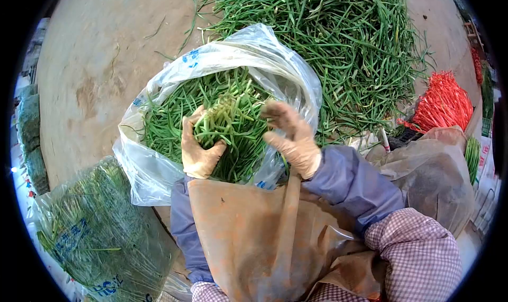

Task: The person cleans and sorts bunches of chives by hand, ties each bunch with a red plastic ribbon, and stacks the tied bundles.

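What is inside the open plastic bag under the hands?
Long green stalks show in the open plastic bag; the left hand holds a bunch, pale ends showing. What lies beneath the top layer is covered.

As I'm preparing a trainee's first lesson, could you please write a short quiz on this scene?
1. True or false: the right hand is closed around the bunch of greens.
2. What colour is the bundle of strings at the right? A) blue B) red C) white
3. Fill in: the big loose pile of greens beyond the open bag lies on the ____.

Key:
1. False; it is open beside the bunch, which the left hand holds.
2. B
3. floor
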Demonstrator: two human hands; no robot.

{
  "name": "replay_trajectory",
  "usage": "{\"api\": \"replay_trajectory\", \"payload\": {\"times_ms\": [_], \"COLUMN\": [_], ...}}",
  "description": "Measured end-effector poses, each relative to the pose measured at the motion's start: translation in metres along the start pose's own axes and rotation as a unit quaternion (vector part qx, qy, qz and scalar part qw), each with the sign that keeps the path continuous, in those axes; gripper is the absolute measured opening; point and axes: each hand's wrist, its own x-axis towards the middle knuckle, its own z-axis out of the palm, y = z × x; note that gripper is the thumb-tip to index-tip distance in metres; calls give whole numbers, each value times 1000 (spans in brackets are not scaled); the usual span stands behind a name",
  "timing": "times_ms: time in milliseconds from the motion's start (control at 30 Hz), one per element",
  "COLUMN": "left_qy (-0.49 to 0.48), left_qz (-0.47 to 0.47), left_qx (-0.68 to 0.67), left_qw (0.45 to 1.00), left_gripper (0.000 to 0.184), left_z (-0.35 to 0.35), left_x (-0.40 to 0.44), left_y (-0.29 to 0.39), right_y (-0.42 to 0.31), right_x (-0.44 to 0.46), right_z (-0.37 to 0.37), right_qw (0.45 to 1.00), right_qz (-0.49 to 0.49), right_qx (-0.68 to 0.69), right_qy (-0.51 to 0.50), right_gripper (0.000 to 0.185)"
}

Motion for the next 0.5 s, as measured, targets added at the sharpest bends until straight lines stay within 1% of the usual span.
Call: {"api": "replay_trajectory", "payload": {"times_ms": [33, 100, 133, 167, 200, 233, 267, 300, 333, 367, 400, 467, 500], "left_qy": [-9, -8, -6, -18, -41, -46, -41, -35, -42, -23, -13, 11, 22], "left_qz": [5, -19, -31, -1, 57, 53, 43, 32, 88, 76, 36, -15, -30], "left_qx": [-7, -70, -100, -44, -3, 39, 56, 73, 109, -59, -65, -70, -68], "left_qw": [1000, 997, 994, 999, 998, 997, 997, 996, 989, 995, 997, 997, 997], "left_gripper": [58, 58, 59, 61, 73, 83, 98, 114, 111, 106, 105, 103, 102], "left_z": [-1, 0, 0, 0, -1, -3, -2, -1, -8, -3, -7, -13, -14], "left_x": [-1, -5, -8, -10, -13, -18, -24, -29, -34, -40, -50, -68, -78], "left_y": [-1, 1, 2, -5, -10, -9, 1, 12, 7, -11, -24, -21, -20], "right_y": [6, 23, 20, 16, 14, 14, 6, 12, 19, 12, 17, -5, -4], "right_x": [5, 12, 15, 21, 25, 28, 29, 30, 28, 18, 12, -1, -5], "right_z": [11, 32, 39, 44, 50, 56, 62, 67, 75, 89, 104, 118, 123], "right_qw": [1000, 998, 999, 997, 993, 993, 992, 993, 994, 991, 986, 978, 976], "right_qz": [-2, -4, -16, -29, -42, -57, 40, 2, -36, -19, -100, -177, -159], "right_qx": [22, 68, 33, -1, -34, -28, 61, 63, 65, 100, 90, -34, -24], "right_qy": [-2, -5, -37, -70, -102, -100, -104, -95, -86, -87, -99, -107, -149], "right_gripper": [76, 95, 99, 103, 108, 107, 100, 95, 90, 90, 84, 82, 84]}}
